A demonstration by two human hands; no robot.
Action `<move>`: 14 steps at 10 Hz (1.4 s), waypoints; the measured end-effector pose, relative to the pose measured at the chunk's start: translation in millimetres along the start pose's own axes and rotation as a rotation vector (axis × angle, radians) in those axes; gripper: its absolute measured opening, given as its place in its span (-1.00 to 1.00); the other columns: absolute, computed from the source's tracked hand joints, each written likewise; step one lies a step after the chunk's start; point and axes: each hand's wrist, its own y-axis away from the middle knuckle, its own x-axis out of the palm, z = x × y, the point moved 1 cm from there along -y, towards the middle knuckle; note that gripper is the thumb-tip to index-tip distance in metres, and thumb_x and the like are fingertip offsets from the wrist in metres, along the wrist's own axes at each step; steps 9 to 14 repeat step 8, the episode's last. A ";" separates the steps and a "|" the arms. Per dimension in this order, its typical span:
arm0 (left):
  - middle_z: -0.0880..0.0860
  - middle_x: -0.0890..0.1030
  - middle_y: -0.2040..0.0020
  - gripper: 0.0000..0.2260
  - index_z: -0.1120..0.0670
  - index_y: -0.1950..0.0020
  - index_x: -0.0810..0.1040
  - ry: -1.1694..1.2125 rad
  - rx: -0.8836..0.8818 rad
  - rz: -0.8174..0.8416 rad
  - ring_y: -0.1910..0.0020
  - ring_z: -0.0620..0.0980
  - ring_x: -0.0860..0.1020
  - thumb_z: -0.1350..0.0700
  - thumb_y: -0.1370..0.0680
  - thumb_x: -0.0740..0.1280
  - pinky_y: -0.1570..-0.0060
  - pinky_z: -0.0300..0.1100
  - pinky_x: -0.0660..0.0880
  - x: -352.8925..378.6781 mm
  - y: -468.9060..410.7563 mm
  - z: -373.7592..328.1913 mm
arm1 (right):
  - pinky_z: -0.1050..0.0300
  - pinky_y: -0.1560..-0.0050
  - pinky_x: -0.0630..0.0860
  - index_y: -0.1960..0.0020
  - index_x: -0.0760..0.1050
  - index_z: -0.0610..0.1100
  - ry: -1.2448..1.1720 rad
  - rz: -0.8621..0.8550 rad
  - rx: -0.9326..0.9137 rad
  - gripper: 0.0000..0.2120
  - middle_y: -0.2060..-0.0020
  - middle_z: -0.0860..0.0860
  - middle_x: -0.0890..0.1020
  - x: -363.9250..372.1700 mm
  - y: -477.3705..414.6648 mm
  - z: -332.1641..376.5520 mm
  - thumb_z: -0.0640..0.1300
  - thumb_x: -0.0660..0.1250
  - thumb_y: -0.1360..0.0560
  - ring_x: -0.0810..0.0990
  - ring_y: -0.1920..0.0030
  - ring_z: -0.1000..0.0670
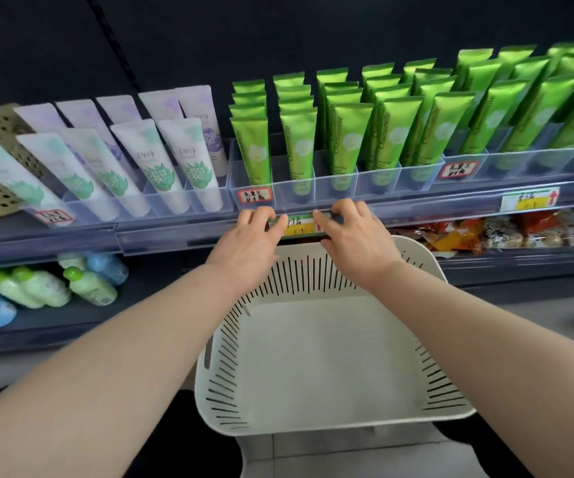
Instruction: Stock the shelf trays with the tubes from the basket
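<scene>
Evidently past the loading itself: white slotted plastic basket holding no tubes, parked just below the shelf edge. Glossy green plastic tubes standing upright in rows inside clear plastic shelf trays. Left hand and right hand up at the shelf's front rail, fingers curled onto either end of a small green, yellow and red price label, pinching it. Probably a finishing touch. Next: seat the label level under the trays, then release gently.
</scene>
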 end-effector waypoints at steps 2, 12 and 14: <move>0.07 0.16 -0.42 -0.35 0.04 -0.56 0.07 0.000 0.005 0.040 -0.39 0.12 0.17 0.11 -0.56 0.33 -0.21 -0.02 0.46 -1.5 -0.4 2.6 | -0.11 -0.40 0.18 -0.49 0.21 0.00 0.096 0.080 0.068 -0.50 -0.27 -0.11 0.34 -6.6 -3.1 8.9 0.10 0.14 -0.59 0.32 -0.25 -0.18; 0.09 0.14 -0.45 -0.38 0.03 -0.55 0.08 -0.016 -0.015 0.088 -0.42 0.14 0.16 0.07 -0.58 0.31 -0.23 0.02 0.42 -3.9 3.3 -2.1 | -0.04 -0.36 0.23 -0.44 0.26 -0.02 0.069 0.106 0.083 -0.54 -0.28 -0.06 0.37 -8.4 4.4 8.8 0.12 0.11 -0.59 0.35 -0.28 -0.12; 0.09 0.14 -0.45 -0.38 0.03 -0.55 0.08 -0.016 -0.015 0.088 -0.42 0.14 0.16 0.07 -0.58 0.31 -0.23 0.02 0.42 -3.9 3.3 -2.1 | -0.04 -0.36 0.23 -0.44 0.26 -0.02 0.069 0.106 0.083 -0.54 -0.28 -0.06 0.37 -8.4 4.4 8.8 0.12 0.11 -0.59 0.35 -0.28 -0.12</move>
